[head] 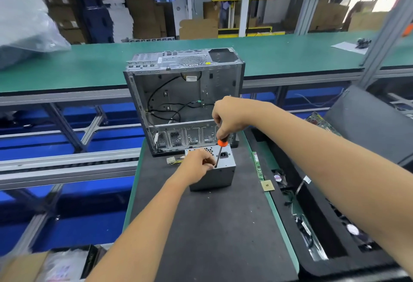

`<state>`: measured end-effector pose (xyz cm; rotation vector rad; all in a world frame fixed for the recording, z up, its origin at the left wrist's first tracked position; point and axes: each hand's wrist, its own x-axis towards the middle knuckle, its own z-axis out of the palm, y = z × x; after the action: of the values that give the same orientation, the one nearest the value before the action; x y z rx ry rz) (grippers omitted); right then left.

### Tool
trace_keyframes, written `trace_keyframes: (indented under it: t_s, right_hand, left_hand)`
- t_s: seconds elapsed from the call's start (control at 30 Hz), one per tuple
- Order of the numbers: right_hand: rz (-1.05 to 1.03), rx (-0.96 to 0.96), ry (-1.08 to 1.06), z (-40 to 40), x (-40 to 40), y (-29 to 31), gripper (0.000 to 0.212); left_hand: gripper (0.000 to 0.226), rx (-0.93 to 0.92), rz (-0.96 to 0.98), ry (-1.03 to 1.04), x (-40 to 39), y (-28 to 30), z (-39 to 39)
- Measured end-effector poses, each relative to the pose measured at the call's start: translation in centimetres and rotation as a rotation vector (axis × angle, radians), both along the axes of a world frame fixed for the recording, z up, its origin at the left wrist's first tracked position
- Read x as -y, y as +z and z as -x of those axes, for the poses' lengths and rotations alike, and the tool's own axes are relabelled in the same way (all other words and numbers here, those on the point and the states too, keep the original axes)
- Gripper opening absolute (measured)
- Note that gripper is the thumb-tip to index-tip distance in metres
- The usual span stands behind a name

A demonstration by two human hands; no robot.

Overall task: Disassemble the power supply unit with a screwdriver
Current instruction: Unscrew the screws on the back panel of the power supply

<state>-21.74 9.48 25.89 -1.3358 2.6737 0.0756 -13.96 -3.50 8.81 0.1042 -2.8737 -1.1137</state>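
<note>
A grey metal power supply unit stands on the dark mat in the middle of the table, its socket face turned up. My left hand grips its top left edge, fingers curled over the rim. My right hand holds a screwdriver with an orange collar, nearly upright. The tip of the shaft touches the unit's top face right beside my left fingers. A bundle of yellow wires with a white plug trails out on the unit's left.
An open, gutted computer case stands just behind the unit. A RAM stick and a small chip lie at the mat's right edge. Trays with fans and cables sit to the right, a conveyor to the left.
</note>
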Motion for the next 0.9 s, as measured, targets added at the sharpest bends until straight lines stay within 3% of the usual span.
trace_keyframes:
  t_s: [0.33, 0.67, 0.9]
  right_hand:
    - [-0.010, -0.003, 0.004, 0.1, 0.6, -0.4, 0.031]
    - [-0.021, 0.004, 0.021, -0.4, 0.8, -0.5, 0.027]
    - [-0.074, -0.037, 0.075, -0.1, 1.2, -0.6, 0.025]
  left_hand:
    - [0.008, -0.062, 0.025, 0.027, -0.4, -0.9, 0.5]
    - [0.023, -0.103, -0.063, 0.016, -0.2, -1.7, 0.3]
    - [0.010, -0.083, -0.071, 0.006, 0.1, -1.8, 0.3]
